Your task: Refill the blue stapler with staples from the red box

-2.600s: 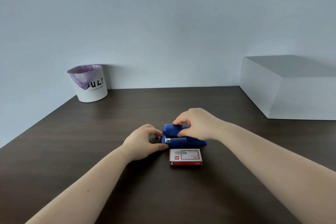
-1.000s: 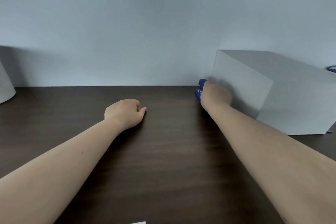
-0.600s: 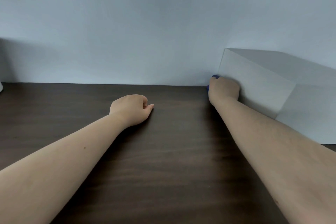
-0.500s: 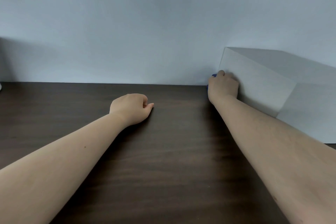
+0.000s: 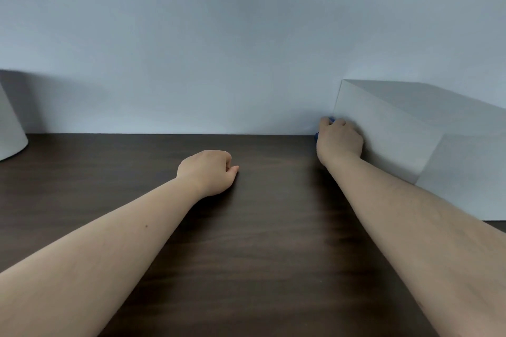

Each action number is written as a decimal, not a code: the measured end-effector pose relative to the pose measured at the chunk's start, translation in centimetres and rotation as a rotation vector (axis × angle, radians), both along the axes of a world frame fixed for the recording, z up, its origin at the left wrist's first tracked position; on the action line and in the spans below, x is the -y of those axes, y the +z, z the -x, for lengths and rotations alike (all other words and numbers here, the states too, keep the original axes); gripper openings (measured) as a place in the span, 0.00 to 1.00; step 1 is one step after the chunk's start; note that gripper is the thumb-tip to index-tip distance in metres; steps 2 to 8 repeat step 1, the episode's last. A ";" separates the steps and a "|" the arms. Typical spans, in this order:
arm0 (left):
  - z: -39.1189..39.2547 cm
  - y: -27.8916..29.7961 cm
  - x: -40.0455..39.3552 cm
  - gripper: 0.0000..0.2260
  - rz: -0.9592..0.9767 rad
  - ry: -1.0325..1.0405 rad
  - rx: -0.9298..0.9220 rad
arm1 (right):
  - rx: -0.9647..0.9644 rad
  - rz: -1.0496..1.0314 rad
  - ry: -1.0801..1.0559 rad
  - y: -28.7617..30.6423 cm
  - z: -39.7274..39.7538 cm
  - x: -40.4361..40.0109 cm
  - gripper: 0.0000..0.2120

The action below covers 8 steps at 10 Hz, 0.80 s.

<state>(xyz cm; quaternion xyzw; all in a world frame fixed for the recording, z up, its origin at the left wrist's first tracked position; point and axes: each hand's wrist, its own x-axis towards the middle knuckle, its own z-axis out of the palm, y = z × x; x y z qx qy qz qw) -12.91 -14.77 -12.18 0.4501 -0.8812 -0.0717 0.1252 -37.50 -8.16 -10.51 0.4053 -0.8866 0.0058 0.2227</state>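
Blue stapler point(image 5: 331, 119): clutched in right hand point(image 5: 339, 140) against grey box point(image 5: 383, 131); could slip. Left hand point(image 5: 209, 171): loosely curled, holding nothing, on surface point(image 5: 260, 241).

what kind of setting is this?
Probably a desk in an office or a staged recording space: a dark wood-grain tabletop against a bare pale wall, a plain white box at right, a white bin at left.

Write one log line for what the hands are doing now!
right hand: around blue stapler, beside grey box | left hand: curled, resting on table
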 end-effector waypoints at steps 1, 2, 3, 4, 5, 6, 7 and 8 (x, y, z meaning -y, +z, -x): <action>-0.5 0.8 -1.0 0.15 -0.011 0.005 0.009 | -0.062 0.000 0.074 1.0 -1.1 -1.2 0.18; -0.5 0.8 -1.0 0.15 -0.011 0.005 0.009 | -0.062 0.000 0.074 1.0 -1.1 -1.2 0.18; -0.5 0.8 -1.0 0.15 -0.011 0.005 0.009 | -0.062 0.000 0.074 1.0 -1.1 -1.2 0.18; -0.5 0.8 -1.0 0.15 -0.011 0.005 0.009 | -0.062 0.000 0.074 1.0 -1.1 -1.2 0.18; -0.5 0.8 -1.0 0.15 -0.011 0.005 0.009 | -0.062 0.000 0.074 1.0 -1.1 -1.2 0.18; -0.5 0.8 -1.0 0.15 -0.011 0.005 0.009 | -0.062 0.000 0.074 1.0 -1.1 -1.2 0.18; -0.5 0.8 -1.0 0.15 -0.011 0.005 0.009 | -0.062 0.000 0.074 1.0 -1.1 -1.2 0.18; -0.5 0.8 -1.0 0.15 -0.011 0.005 0.009 | -0.062 0.000 0.074 1.0 -1.1 -1.2 0.18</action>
